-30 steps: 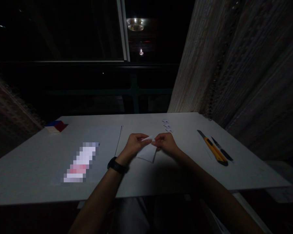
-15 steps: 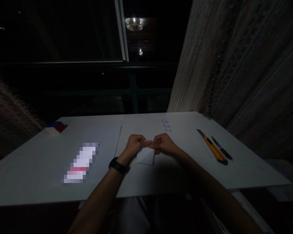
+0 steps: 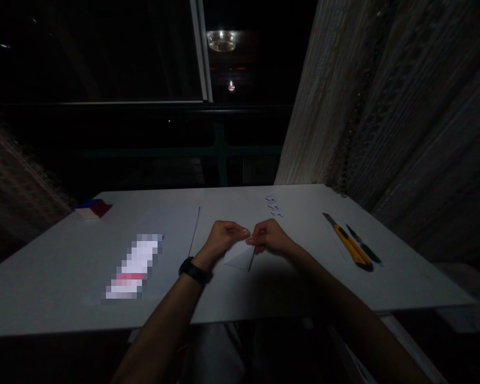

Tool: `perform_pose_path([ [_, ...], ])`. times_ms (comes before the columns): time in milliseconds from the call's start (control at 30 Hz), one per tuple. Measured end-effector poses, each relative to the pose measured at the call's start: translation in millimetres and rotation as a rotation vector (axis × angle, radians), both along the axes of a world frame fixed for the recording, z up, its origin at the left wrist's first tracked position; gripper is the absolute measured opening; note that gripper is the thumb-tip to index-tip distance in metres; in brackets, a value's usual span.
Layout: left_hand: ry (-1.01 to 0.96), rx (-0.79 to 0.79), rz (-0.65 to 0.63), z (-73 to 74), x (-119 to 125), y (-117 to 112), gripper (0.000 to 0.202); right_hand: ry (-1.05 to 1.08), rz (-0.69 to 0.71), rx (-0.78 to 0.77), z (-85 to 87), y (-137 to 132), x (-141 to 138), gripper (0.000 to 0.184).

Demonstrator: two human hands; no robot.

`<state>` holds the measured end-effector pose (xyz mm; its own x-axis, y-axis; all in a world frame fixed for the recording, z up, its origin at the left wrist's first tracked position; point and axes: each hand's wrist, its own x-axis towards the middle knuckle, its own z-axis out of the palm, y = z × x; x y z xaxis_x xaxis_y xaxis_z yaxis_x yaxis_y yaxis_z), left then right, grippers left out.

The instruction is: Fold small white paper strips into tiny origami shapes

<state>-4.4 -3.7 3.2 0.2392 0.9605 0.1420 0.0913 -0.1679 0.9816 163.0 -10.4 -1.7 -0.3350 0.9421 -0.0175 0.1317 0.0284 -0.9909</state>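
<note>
A small folded piece of white paper (image 3: 239,255) is held just above the table, at the middle of its near half. My left hand (image 3: 225,236) pinches its upper edge between thumb and fingers; a dark band sits on that wrist. My right hand (image 3: 269,236) grips the paper's upper right corner, fingertips close to the left ones. Both hands are closed, and the fingers hide the paper's top. Its lower part hangs toward me, showing a slanted fold.
On the white table (image 3: 304,277), a yellow utility knife (image 3: 352,246) and a dark slim knife (image 3: 363,244) lie at right. Small paper pieces (image 3: 273,206) lie behind my hands. At left are paper sheets (image 3: 176,250), a bright blurred-out phone-like rectangle (image 3: 134,266) and a coloured cube (image 3: 93,208).
The folded paper has turned and tilted slightly in my fingers, its right edge now slanting more. My left fingertips have shifted a little to the right along the top.
</note>
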Motion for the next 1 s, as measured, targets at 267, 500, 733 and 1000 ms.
perform_pose_path([
  [267,-0.001,0.015,0.050,-2.0,-0.2,1.6,0.026,0.004,0.037,-0.008,-1.2,-2.7,-5.1,0.034],
  [500,-0.007,-0.079,0.060,3.5,2.8,-0.6,0.033,0.043,-0.060,-0.043,3.2,4.1,2.6,0.036],
  [733,0.076,-0.007,0.120,6.7,1.0,-1.0,0.034,0.094,-0.048,-0.024,0.2,4.8,1.9,0.033],
  [1000,-0.151,-0.182,0.022,-1.8,4.3,1.1,0.034,0.147,-0.069,-0.157,-8.1,11.7,5.2,0.029],
])
